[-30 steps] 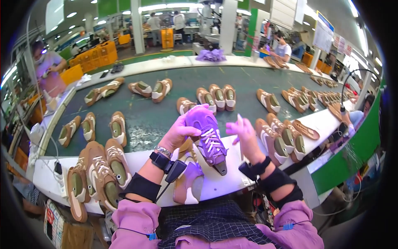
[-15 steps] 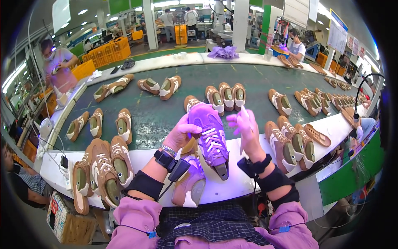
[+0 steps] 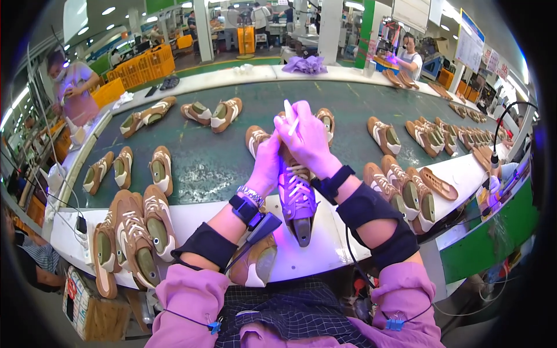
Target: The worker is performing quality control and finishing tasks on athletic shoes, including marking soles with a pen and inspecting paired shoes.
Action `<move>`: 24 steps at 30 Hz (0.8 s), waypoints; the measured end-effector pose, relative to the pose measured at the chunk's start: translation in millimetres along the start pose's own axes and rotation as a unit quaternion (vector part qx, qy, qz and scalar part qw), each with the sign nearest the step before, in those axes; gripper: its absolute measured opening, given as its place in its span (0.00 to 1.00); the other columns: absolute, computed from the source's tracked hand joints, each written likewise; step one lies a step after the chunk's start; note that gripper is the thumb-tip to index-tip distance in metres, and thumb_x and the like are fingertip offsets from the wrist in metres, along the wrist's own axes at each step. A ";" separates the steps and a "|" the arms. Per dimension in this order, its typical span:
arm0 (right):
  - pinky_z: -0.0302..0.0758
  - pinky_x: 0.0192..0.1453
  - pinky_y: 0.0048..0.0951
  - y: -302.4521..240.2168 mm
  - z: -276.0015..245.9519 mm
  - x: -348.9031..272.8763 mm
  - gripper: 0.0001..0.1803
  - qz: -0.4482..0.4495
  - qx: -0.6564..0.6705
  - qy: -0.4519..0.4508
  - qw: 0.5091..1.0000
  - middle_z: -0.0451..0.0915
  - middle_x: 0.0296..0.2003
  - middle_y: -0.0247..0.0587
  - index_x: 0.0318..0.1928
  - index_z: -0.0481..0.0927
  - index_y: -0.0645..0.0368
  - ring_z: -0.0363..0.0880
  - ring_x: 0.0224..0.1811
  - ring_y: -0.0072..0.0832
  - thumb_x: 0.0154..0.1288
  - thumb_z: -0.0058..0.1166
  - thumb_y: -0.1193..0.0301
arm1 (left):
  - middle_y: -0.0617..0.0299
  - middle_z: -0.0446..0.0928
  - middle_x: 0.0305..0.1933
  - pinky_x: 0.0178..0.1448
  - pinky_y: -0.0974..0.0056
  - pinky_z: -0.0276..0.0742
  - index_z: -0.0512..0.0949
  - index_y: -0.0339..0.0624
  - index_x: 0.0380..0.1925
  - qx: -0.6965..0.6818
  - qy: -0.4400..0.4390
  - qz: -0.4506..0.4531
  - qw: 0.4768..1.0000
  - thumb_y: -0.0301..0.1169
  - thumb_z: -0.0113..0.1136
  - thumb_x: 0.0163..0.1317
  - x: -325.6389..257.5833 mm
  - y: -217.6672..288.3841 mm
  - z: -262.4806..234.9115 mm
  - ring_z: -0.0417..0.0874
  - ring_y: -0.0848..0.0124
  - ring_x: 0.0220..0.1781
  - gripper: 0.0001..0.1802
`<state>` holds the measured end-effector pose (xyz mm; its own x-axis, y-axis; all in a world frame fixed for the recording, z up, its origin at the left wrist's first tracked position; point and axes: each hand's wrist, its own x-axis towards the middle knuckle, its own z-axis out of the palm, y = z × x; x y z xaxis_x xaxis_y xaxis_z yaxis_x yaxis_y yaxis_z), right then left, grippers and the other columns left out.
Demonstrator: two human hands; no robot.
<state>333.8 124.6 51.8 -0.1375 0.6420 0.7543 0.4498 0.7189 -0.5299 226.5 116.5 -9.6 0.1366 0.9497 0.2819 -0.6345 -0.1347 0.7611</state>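
Observation:
A brown sneaker point(image 3: 297, 197) with white laces is tilted in front of me, heel end toward me, under purple light. My left hand point(image 3: 266, 166) grips it around the toe end, fingers closed. My right hand point(image 3: 308, 141) is closed around a slim white pen-like stick point(image 3: 288, 108) over the sneaker's toe. The hands cover most of the toe, so whether the stick touches it is hidden. Beneath my left wrist, another brown sneaker point(image 3: 255, 262) rests on the white ledge point(image 3: 325, 258), partly behind a black device.
Brown sneakers point(image 3: 136, 232) crowd the ledge on the left, and more sneakers point(image 3: 400, 188) stand on the right beside a loose sole point(image 3: 439, 184). Several pairs sit on the green conveyor belt point(image 3: 197, 165). A black cable lamp point(image 3: 494, 158) hangs at the right. People work beyond the belt.
My right hand has moved left from beside the sneaker to over its toe with the white stick. My left hand keeps its hold, and the whole view has shifted slightly.

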 end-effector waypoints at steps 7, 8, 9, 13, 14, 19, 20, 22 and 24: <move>0.70 0.27 0.42 23.7 -1.8 10.0 0.22 0.028 -0.130 -0.009 0.991 0.75 0.22 0.55 0.34 0.73 0.64 0.77 0.26 0.49 0.64 0.47 0.53 | 0.65 0.77 0.37 0.40 0.71 0.75 0.76 0.40 0.40 0.059 0.018 0.017 0.998 0.41 0.47 0.67 10.4 -13.0 11.9 0.77 0.79 0.36 0.16; 0.70 0.29 0.42 34.9 0.9 9.5 0.23 0.019 -0.164 -0.028 0.986 0.76 0.23 0.55 0.35 0.74 0.64 0.78 0.29 0.49 0.64 0.46 0.53 | 0.65 0.77 0.37 0.40 0.71 0.75 0.76 0.39 0.41 0.025 0.030 0.019 0.999 0.41 0.48 0.67 13.0 -20.8 9.7 0.78 0.79 0.36 0.17; 0.70 0.31 0.42 42.0 1.6 7.7 0.23 0.010 -0.198 -0.046 0.979 0.76 0.24 0.56 0.35 0.76 0.63 0.78 0.31 0.49 0.65 0.44 0.52 | 0.65 0.77 0.37 0.40 0.71 0.75 0.76 0.39 0.41 0.024 0.030 0.016 0.999 0.41 0.48 0.67 11.7 -26.1 10.6 0.78 0.79 0.36 0.17; 0.70 0.36 0.41 30.7 -6.7 5.6 0.25 0.135 -0.109 -0.027 0.984 0.77 0.26 0.55 0.35 0.78 0.61 0.77 0.35 0.49 0.65 0.42 0.50 | 0.64 0.77 0.38 0.44 0.71 0.75 0.75 0.37 0.44 0.081 0.052 0.030 0.995 0.39 0.46 0.68 6.4 -29.4 15.7 0.77 0.79 0.38 0.17; 0.71 0.41 0.43 31.9 -8.0 8.4 0.30 0.155 -0.093 -0.028 0.983 0.78 0.29 0.59 0.33 0.77 0.64 0.77 0.38 0.52 0.63 0.40 0.46 | 0.64 0.77 0.38 0.45 0.71 0.74 0.75 0.37 0.44 0.171 0.046 0.067 0.982 0.39 0.44 0.69 10.1 -31.7 12.1 0.77 0.79 0.38 0.17; 0.68 0.28 0.26 61.5 -25.8 8.2 0.30 0.325 0.302 0.003 0.896 0.77 0.24 0.40 0.28 0.72 0.57 0.73 0.22 0.28 0.63 0.39 0.40 | 0.60 0.79 0.42 0.48 0.68 0.74 0.74 0.33 0.48 0.078 0.002 0.016 0.997 0.41 0.43 0.69 -1.7 -25.3 27.3 0.80 0.73 0.42 0.22; 0.61 0.23 0.18 45.2 -37.5 3.2 0.27 0.343 0.349 -0.035 0.871 0.72 0.21 0.32 0.27 0.69 0.53 0.65 0.17 0.16 0.62 0.40 0.40 | 0.60 0.79 0.42 0.48 0.68 0.74 0.74 0.33 0.48 0.079 0.002 0.023 0.997 0.41 0.43 0.69 -7.8 -16.6 30.3 0.80 0.73 0.42 0.22; 0.67 0.24 0.21 43.8 -64.8 -8.5 0.26 0.392 0.388 -0.053 0.833 0.77 0.27 0.39 0.33 0.69 0.54 0.73 0.23 0.24 0.64 0.40 0.42 | 0.59 0.78 0.43 0.49 0.68 0.75 0.73 0.34 0.49 0.026 -0.040 -0.030 0.998 0.46 0.39 0.70 -16.9 -2.9 36.4 0.79 0.72 0.44 0.26; 0.71 0.26 0.23 42.1 -74.1 -28.9 0.29 0.393 0.399 -0.041 0.827 0.80 0.32 0.45 0.36 0.68 0.55 0.78 0.30 0.30 0.63 0.38 0.40 | 0.59 0.79 0.42 0.48 0.67 0.76 0.74 0.35 0.47 0.056 -0.010 -0.031 0.998 0.48 0.38 0.70 -16.8 -0.3 21.5 0.80 0.72 0.42 0.26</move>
<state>422.1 116.5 36.4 -0.1529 0.9872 0.0446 -0.2936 -0.0023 -0.9559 240.8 94.5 -2.0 0.1893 0.9514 0.2429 -0.5359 -0.1072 0.8375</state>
